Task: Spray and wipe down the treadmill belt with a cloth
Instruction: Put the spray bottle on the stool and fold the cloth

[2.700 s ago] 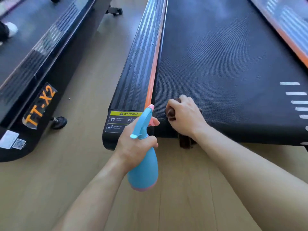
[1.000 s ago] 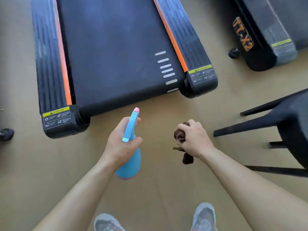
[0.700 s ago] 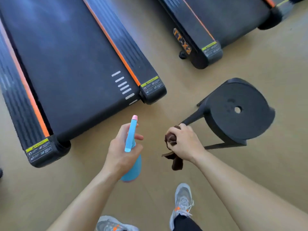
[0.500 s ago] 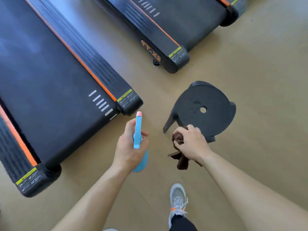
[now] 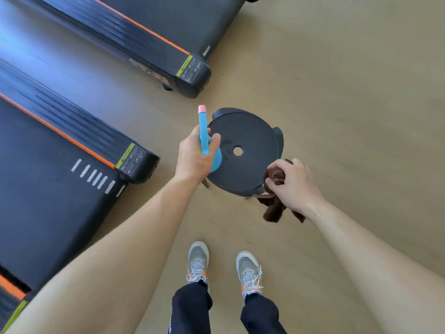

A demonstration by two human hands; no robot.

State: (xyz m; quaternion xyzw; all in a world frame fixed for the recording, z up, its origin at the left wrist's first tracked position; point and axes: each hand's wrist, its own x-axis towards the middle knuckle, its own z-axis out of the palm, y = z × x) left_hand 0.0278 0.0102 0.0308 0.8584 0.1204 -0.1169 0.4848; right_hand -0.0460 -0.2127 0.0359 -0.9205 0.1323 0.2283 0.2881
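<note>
Stool, round black plastic with a centre hole (image 5: 252,131), at frame centre; left hand (image 5: 192,155) curled round a light-blue plastic spray bottle with a pink nozzle tip (image 5: 203,131), nozzle pointing to the top of frame, bottle body over the stool's left edge (contact with the seat not clear); right hand (image 5: 295,183) fisted on a bunched dark-brown cloth (image 5: 272,212) at the stool's lower-right rim, loose ends hanging below the fist; black textured treadmill belt (image 5: 36,201) with white dashes at left of frame, apart from both hands; second black treadmill (image 5: 168,32) upper left; grey sneakers with orange accents (image 5: 197,261) on tan wooden floor (image 5: 337,92), bottom centre.
</note>
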